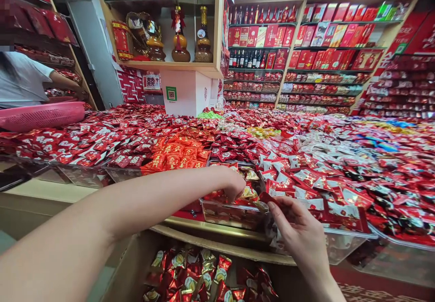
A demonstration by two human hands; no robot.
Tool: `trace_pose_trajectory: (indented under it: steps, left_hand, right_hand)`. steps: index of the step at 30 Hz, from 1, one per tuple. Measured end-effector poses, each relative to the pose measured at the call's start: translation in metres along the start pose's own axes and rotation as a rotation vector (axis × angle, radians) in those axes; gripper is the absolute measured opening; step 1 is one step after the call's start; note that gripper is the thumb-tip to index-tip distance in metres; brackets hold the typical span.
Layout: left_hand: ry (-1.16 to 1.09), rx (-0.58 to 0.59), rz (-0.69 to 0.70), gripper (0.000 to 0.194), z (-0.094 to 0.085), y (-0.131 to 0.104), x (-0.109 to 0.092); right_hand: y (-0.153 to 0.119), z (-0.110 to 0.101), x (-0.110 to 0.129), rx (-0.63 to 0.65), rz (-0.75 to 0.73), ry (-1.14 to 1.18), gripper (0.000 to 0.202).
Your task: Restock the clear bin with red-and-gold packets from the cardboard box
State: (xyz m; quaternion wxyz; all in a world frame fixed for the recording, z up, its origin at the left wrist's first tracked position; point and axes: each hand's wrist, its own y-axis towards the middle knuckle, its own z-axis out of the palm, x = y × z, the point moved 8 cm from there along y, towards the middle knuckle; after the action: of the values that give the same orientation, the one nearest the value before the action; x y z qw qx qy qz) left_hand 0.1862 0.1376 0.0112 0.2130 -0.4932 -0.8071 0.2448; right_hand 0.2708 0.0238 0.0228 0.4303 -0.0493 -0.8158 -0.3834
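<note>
Now the right hand (299, 227) pinches a glossy packet (265, 197); the left hand (235, 185), grip hidden, bends into a clear-plastic bin (234, 216).

left hand (235, 185) partly hidden, carton (124, 268) cut off

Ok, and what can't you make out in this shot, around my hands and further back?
All in the head view:
- Left hand: fingertips hidden by the hand itself, at the clear tray; any grip can't be told.
- Packet in the right hand: partly covered by fingers.
- Cardboard box: cut off by the bottom edge.
- Person: cut off by the left edge.
- Shelf boxes: small lettering too tiny.
</note>
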Motion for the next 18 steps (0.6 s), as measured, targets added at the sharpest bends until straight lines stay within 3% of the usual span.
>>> trace_pose_trajectory:
  steps: [8,13,15,18]
  left_hand:
    - [-0.052,0.041,0.028,0.016,0.007,0.004,0.004]
    - [-0.170,0.031,-0.003,0.005,0.008,0.003,0.013]
    - [-0.206,0.061,-0.023,0.005,0.012,0.003,0.014]
    - [-0.224,0.138,-0.045,0.014,0.021,0.003,0.011]
  right_hand:
    - [-0.002,-0.003,0.000,0.006,-0.013,-0.020,0.017]
    - [0.018,-0.011,0.026,-0.042,-0.115,-0.031,0.007]
    - [0.036,0.006,0.043,0.075,-0.182,-0.196,0.017]
    - [0.057,0.060,0.052,0.476,-0.266,-0.649,0.020]
